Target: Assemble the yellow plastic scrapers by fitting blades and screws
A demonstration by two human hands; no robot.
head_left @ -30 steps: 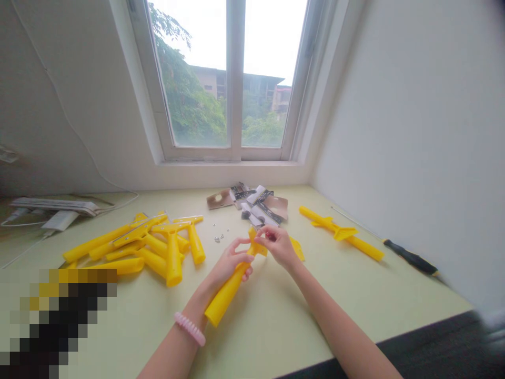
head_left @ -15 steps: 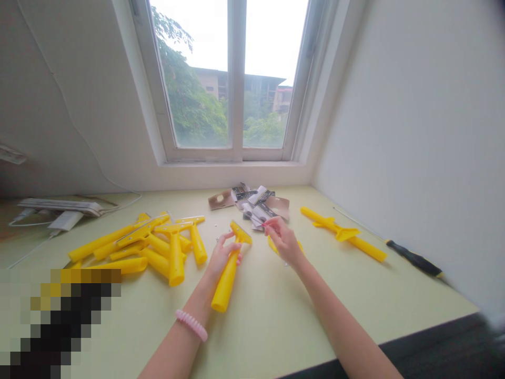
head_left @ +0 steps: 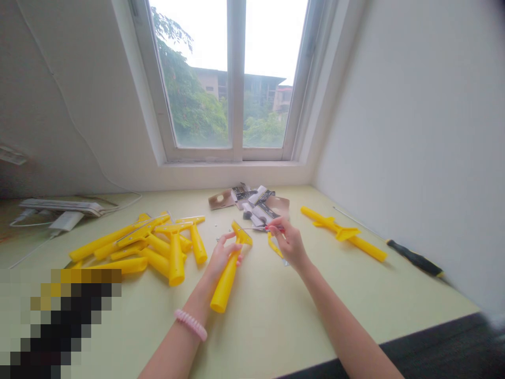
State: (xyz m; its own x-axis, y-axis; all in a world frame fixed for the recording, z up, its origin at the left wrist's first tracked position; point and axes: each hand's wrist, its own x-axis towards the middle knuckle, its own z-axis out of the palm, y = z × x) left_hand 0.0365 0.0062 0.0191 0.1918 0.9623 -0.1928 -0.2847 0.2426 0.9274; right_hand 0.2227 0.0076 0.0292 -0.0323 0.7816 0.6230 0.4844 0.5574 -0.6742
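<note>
My left hand (head_left: 223,255) is shut around a yellow plastic scraper (head_left: 225,287), whose wide head points up and away from me. My right hand (head_left: 290,243) pinches a thin precision screwdriver (head_left: 256,228) with a red grip, its metal shaft pointing left toward the scraper head. Their tips stay a little apart. Below my right fingers lies a curved yellow plastic piece (head_left: 275,246), partly hidden by the hand. A pink coil bracelet (head_left: 191,325) circles my left wrist.
A heap of yellow scrapers (head_left: 158,247) lies left of my hands, with tiny metal screws (head_left: 217,238) beside it. Torn packaging cards (head_left: 248,202) lie behind. Right stand another yellow scraper (head_left: 343,232) and a black-handled screwdriver (head_left: 414,258). A power strip (head_left: 59,208) sits far left.
My right hand has moved off the scraper head to the right and now holds the small screwdriver. The scraper has turned more upright in my left hand, and the head camera has shifted slightly.
</note>
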